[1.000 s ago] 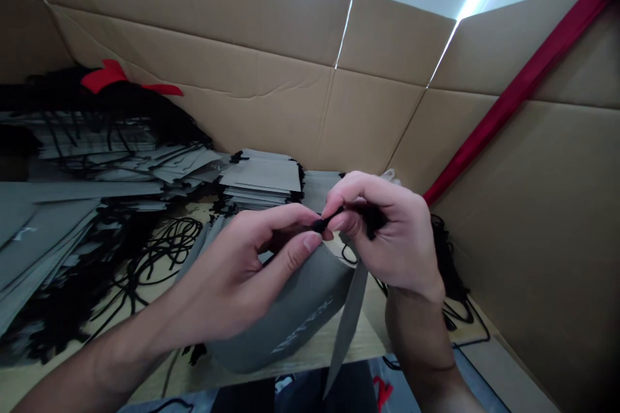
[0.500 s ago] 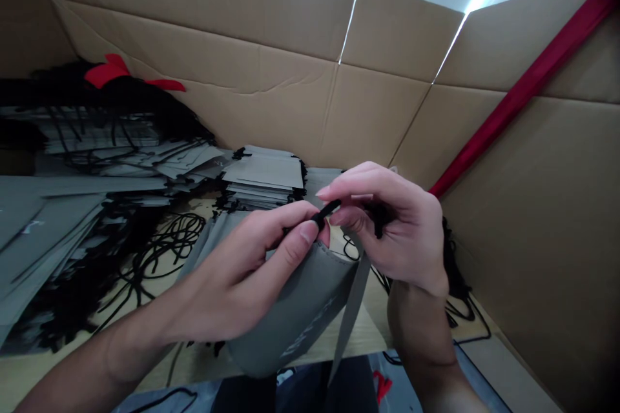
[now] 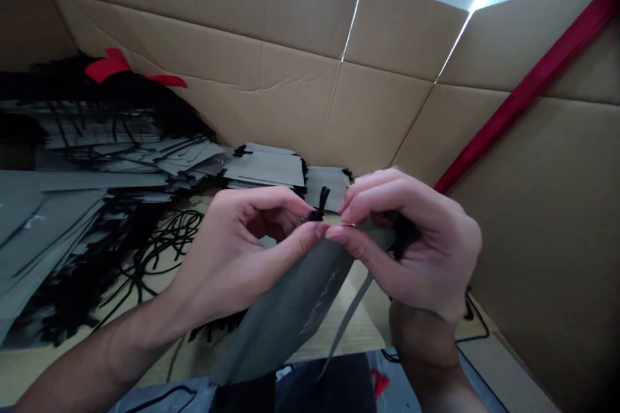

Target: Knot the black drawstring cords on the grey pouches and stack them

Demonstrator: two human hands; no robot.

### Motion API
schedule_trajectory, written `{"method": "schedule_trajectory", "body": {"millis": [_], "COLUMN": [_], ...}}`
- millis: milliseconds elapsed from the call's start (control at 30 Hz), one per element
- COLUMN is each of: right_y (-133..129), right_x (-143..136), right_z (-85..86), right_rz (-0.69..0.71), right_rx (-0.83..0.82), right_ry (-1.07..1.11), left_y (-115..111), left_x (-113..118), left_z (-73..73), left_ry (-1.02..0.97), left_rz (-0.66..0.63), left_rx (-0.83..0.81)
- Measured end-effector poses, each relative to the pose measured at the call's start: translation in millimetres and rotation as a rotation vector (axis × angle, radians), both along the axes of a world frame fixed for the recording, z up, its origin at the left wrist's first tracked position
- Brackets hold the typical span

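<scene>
A grey drawstring pouch [image 3: 290, 310] with pale lettering hangs tilted below my hands. My left hand [image 3: 252, 245] is closed on its top corner, thumb and forefinger pinched beside a knotted black cord [image 3: 320, 206] whose two short ends point up. My right hand [image 3: 411, 232] pinches the pouch's top edge close to my left thumb. Dark cord [image 3: 401, 235] also shows inside the curled right palm; its extent is hidden. A narrow grey strip [image 3: 346, 316] dangles below the right hand.
Stacks of grey pouches with black cords [image 3: 48, 226] cover the left of the table, with a smaller stack [image 3: 266, 166] behind my hands. Loose black cords [image 3: 150, 251] lie between. Cardboard walls [image 3: 217, 58] enclose the back and right; a dark red strip [image 3: 513, 97] slants across.
My right hand has let go of the cord end and moved to the pouch's top edge. The cord ends now stand upright at the knot, and the pouch mouth is drawn flatter.
</scene>
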State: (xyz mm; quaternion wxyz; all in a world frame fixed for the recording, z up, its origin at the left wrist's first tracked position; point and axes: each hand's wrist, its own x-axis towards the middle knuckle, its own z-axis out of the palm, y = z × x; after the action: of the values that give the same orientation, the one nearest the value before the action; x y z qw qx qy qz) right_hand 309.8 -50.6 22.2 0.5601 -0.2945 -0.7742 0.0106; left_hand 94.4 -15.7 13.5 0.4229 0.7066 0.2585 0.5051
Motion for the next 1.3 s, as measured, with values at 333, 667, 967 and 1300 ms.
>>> {"method": "schedule_trajectory", "body": {"millis": [333,667,967,1300], "right_y": [7,9,13,14], "right_x": [-1,-1,-2,-1], "right_z": [-3.9,-6.2,-4.7,-3.7], "right_rz": [0.004,-0.034,-0.043,-0.041], "right_rx": [0.014,0.021,-0.056,-0.046], "right_ry": [-0.143,-0.159,-0.106,-0.168], "left_y": [-1,-3,11,12], "left_x": [-3,-7,-24,-29], "left_z": [-9.8,-4.1,-3.6,-19.4], "left_ry": [0.131,0.271,0.292,0.411], "left_rz": [0.179,0.178,0.177,0.258], "left_rx": [0.327,0.523,0.704,1.021]}}
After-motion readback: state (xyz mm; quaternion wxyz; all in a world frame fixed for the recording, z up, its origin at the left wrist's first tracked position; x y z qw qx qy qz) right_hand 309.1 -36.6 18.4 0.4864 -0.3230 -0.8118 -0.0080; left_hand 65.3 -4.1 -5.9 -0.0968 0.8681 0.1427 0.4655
